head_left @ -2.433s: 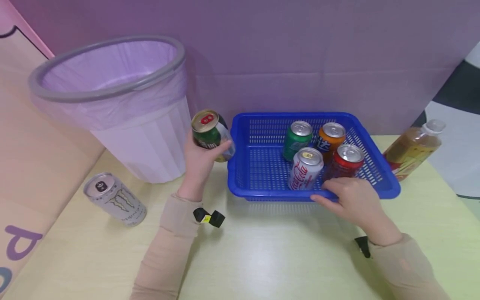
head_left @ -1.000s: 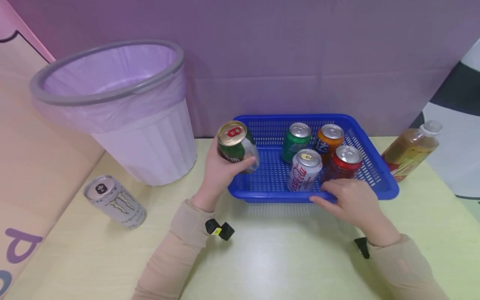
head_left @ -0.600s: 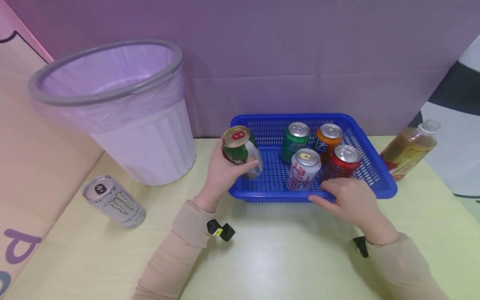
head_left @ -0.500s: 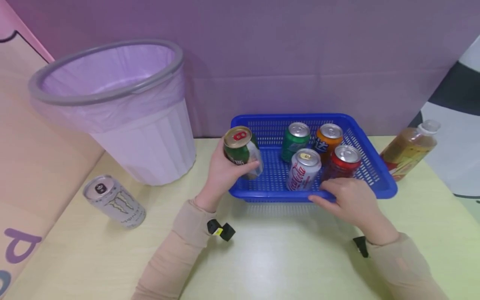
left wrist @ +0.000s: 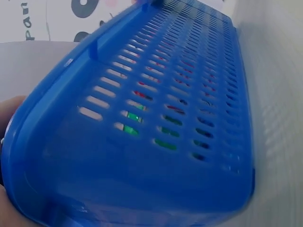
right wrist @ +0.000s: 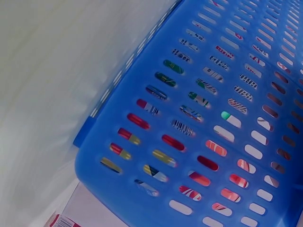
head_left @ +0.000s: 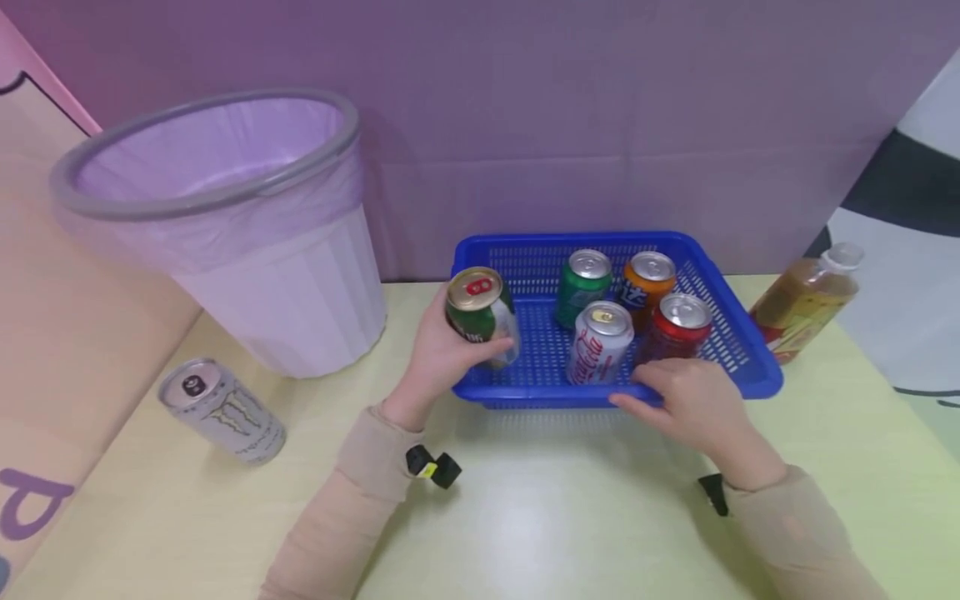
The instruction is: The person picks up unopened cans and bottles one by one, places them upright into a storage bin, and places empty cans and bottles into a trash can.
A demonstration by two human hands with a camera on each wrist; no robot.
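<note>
In the head view my left hand (head_left: 435, 350) holds a green and gold drink can (head_left: 480, 308) upright at the left end of the blue plastic basket (head_left: 525, 392). Its thumb lies across the can's front; whether the can's base touches the basket floor cannot be seen. My right hand (head_left: 693, 404) grips the front rim, fingers over the edge and thumb outside. Inside the basket stand a green can (head_left: 583, 292), an orange can (head_left: 645, 287), a white Coca-Cola can (head_left: 600, 346) and a red can (head_left: 678, 329). Both wrist views show the slotted basket wall (left wrist: 142, 170).
A white bin (head_left: 300, 292) with a grey rim and purple liner stands at the back left. A grey Monster can (head_left: 232, 417) is on the table (head_left: 517, 517) in front of it. Right of the basket stands a plastic bottle (head_left: 810, 304) of brown drink. A purple backdrop closes the rear.
My left hand has carried the green and gold can right and down, from beside the basket to its left end, then nearly stopped. My right hand keeps its grip on the rim.
</note>
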